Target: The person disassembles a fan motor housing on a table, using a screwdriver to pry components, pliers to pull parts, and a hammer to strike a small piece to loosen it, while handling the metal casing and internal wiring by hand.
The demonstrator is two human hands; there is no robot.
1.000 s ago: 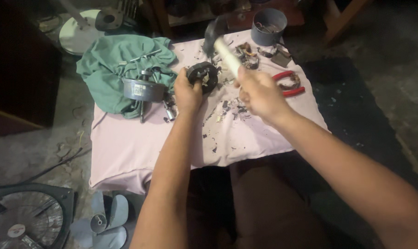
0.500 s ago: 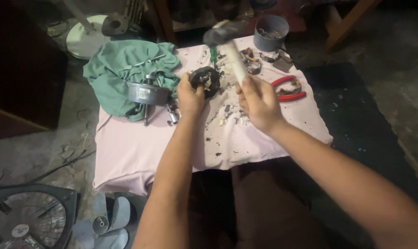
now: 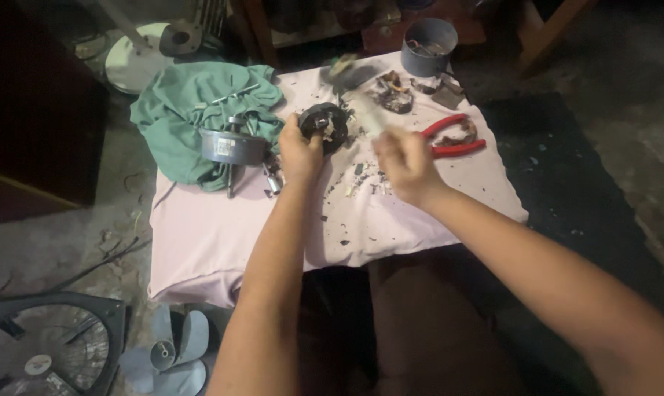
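Left hand clamps dark motor part; right hand grips blurred hammer.

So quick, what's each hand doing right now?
Left hand: closed on the dark round motor part, steadying it on the cloth.
Right hand: closed on a blurred hammer.

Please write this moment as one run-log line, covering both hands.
left hand: steadies dark round part on pink cloth | right hand: grips blurred hammer | red pliers: lying beside
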